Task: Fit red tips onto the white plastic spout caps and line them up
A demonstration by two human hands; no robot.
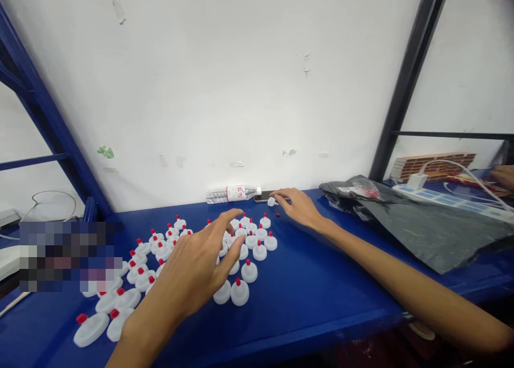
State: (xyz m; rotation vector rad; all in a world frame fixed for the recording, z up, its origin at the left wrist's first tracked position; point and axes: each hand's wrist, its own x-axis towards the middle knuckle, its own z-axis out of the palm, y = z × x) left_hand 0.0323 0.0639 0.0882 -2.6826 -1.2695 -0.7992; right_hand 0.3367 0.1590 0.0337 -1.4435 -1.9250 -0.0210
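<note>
Several round white plastic nozzle caps with red tips (240, 293) stand spread over the blue table. Above them hovers my left hand (204, 261), its fingers apart and nothing visible in them; it hides some of the caps. Farther back, my right hand (299, 204) has thumb and fingers brought together at a small white cap (271, 202), which shows no red tip. This cap is beside the dark phone (263, 197). A loose small red tip (278, 215) lies on the table just below the right hand.
A clear plastic bottle (233, 193) lies along the white wall. On the right are a dark grey plastic bag (425, 228) and a power strip (453, 199) with a charger plugged in. Blue metal frame posts (52, 105) rise at the left. Part of another person's hand (504, 176) shows at the far right.
</note>
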